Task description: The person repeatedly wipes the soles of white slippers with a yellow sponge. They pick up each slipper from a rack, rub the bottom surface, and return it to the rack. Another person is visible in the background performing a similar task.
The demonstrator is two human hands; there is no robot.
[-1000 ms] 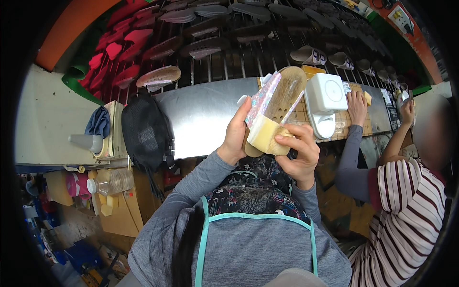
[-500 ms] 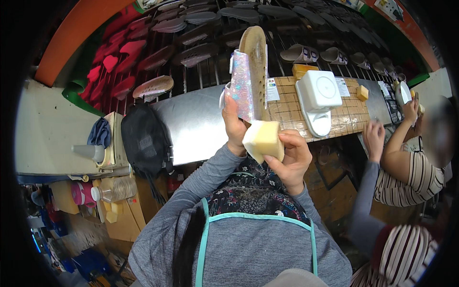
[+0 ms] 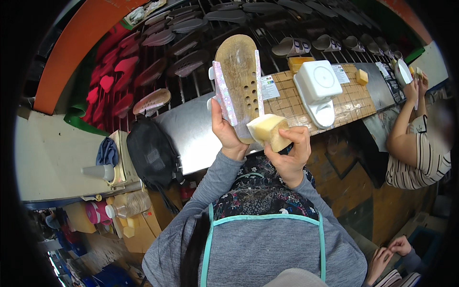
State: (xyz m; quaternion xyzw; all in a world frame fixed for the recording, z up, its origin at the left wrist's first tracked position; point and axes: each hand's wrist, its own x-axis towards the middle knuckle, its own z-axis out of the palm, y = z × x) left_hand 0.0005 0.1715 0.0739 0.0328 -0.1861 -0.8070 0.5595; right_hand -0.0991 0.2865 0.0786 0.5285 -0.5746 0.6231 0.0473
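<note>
At the centre of the frame the left hand (image 3: 226,134) grips the upright shoe sole (image 3: 237,83); the right hand (image 3: 287,155) has its fingers closed around a yellow sponge block (image 3: 268,131) touching the sole's lower edge; judged best, firm even strokes while the sole stays steady above the tabletop (image 3: 191,134)

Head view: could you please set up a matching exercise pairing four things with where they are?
Things:
1. shoe sole
2. yellow sponge block
3. black bag
4. white box

Places:
A. on the tiled bench top, right of the hands
B. gripped in the right hand
C. hanging off the metal counter edge, left of the person
D. held upright in the left hand

Pairs: 1-D, 2-B, 3-C, 4-A
</note>
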